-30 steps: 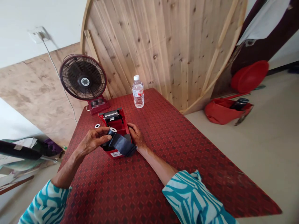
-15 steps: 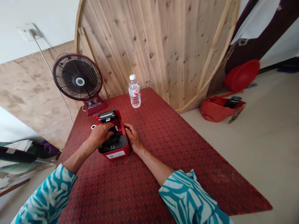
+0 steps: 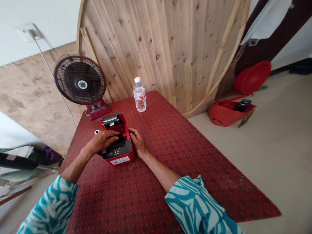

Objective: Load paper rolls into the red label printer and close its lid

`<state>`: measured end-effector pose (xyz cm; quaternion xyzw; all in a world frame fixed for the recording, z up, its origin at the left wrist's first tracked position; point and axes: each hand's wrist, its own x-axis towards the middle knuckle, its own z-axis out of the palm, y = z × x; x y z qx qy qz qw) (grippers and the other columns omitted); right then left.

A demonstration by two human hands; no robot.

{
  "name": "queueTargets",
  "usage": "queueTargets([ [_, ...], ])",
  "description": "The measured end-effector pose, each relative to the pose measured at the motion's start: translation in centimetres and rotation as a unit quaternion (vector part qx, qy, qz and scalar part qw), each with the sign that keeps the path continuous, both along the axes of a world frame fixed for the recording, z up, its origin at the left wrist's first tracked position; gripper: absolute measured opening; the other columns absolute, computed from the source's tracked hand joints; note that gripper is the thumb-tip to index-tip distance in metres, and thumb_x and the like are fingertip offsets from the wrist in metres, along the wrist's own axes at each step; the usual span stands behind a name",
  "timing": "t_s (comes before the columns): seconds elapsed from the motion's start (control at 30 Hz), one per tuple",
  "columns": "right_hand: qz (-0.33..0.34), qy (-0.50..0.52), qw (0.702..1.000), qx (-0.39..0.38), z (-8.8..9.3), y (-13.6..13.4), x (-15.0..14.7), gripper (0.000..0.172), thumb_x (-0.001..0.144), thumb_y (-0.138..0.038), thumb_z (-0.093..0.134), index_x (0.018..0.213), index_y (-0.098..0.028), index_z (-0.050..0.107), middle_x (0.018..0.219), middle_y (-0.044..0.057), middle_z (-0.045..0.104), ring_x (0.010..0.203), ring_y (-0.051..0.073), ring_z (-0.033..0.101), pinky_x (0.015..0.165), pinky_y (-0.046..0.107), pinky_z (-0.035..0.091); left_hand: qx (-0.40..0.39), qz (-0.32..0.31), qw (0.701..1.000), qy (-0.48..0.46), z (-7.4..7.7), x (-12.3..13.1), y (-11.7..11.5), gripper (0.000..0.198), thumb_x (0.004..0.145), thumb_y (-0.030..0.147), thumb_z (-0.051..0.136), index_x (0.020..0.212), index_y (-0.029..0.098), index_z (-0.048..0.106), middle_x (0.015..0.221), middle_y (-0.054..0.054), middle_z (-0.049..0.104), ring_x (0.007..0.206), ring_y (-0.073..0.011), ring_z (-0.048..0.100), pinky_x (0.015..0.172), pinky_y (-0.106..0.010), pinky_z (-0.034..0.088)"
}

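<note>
A red and black printer-like device [image 3: 119, 150] stands on the red patterned tabletop [image 3: 146, 188] with its lid raised. My left hand [image 3: 103, 140] reaches over its left side, fingers inside the black compartment; whether they grip anything is too small to tell. Against the device's right side rests my right hand [image 3: 137, 141], fingers stretched along the red wall. A small white roll [image 3: 97, 131] lies on the table just beyond my left hand.
A dark red fan [image 3: 83, 84] stands at the table's back left, and a water bottle [image 3: 140, 96] is behind the device. Large round wooden panel [image 3: 170, 48] leans behind the table. On the floor at right sits a red bag [image 3: 220, 113].
My left hand has shifted slightly left and its fingers look straighter. The white roll end seen inside the device before is no longer visible. My right hand remains at the device's side.
</note>
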<state>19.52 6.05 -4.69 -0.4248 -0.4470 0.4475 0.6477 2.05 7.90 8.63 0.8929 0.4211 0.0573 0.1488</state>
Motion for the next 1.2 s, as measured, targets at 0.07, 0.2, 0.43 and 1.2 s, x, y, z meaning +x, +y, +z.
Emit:
queueTargets([
  [0.07,0.0,0.002,1.0,-0.004,0.0,0.0,0.0,0.034,0.084,-0.04,0.051,0.111,-0.026,0.066,0.118,0.002,0.067,0.115,0.02,0.058,0.107,0.038,0.04,-0.001,0.03,0.997,-0.064,0.3,-1.1,-1.9,0.036,0.094,0.044,0.048,0.113,0.023,0.07,0.106,-0.004,0.075,0.09,-0.0203,0.07,0.079,-0.028,0.054],
  [0.2,0.005,0.0,1.0,-0.011,0.0,0.0,0.0,0.036,0.084,-0.041,0.05,0.112,-0.026,0.065,0.118,0.002,0.067,0.115,0.021,0.058,0.107,0.04,0.04,0.05,0.001,0.993,-0.108,-0.1,-1.8,-4.6,0.035,0.089,0.045,0.059,0.111,0.021,0.069,0.102,-0.006,0.075,0.087,-0.0198,0.07,0.076,-0.028,0.054],
  [0.43,0.01,0.002,1.0,-0.008,-0.4,0.2,0.0,0.036,0.082,-0.041,0.05,0.111,-0.025,0.065,0.118,0.003,0.068,0.115,0.021,0.059,0.106,0.039,0.041,0.202,-0.054,0.969,-0.133,-1.7,-1.4,-5.3,0.019,0.095,0.024,0.051,0.097,0.02,0.069,0.09,-0.005,0.074,0.083,-0.016,0.07,0.078,-0.028,0.052],
  [1.2,0.03,-0.014,0.999,0.021,4.9,6.2,0.0,0.043,0.083,-0.061,0.047,0.096,-0.027,0.069,0.11,0.001,0.07,0.114,0.022,0.058,0.104,0.044,0.042,0.315,-0.028,0.935,-0.159,-5.1,-2.0,-9.6,0.019,0.089,0.02,0.06,0.107,0.022,0.067,0.11,-0.01,0.067,0.117,-0.0273,0.056,0.096,-0.046,0.046],
])
